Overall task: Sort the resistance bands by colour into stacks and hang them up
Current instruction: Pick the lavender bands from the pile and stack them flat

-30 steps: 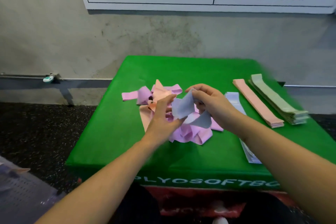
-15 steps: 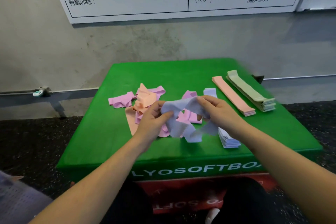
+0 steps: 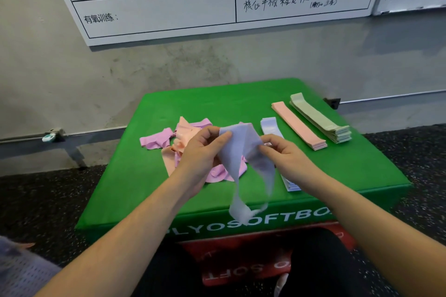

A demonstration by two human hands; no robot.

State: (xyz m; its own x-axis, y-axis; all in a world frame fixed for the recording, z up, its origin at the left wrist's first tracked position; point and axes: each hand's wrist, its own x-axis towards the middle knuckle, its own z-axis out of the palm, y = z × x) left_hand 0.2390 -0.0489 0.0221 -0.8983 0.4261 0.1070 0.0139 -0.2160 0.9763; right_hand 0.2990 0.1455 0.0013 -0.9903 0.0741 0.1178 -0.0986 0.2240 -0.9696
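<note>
Head view. A pale blue band (image 3: 243,152) is held up at the centre of the frame, above the green worktop (image 3: 241,99). The left hand (image 3: 200,152) pinches its upper left edge with the grip closed between thumb and fingers; the right hand (image 3: 284,152) pinches its right edge in the same manner, grip likewise closed on the band. The lower loop of the band hangs down in front of the near edge of the worktop, across the white lettering on its front face, and is blurred there.

Behind and below the left hand lies an unsorted heap of bands (image 3: 173,142), lilac-pink and peach, crumpled and overlapping, left of centre. Right of centre, three sorted stacks lie side by side, each running obliquely toward the lower right: a pale blue stack (image 3: 270,125), partly hidden by the right hand and forearm; a peach stack (image 3: 299,125) beside it; and a pale green stack (image 3: 321,119), the thickest, nearest the right edge of the worktop.

A whiteboard (image 3: 169,12) with handwritten and printed characters fills the upper part of the frame, mounted on a grey wall (image 3: 72,84). A red box (image 3: 241,265) sits beneath the worktop at lower centre.
</note>
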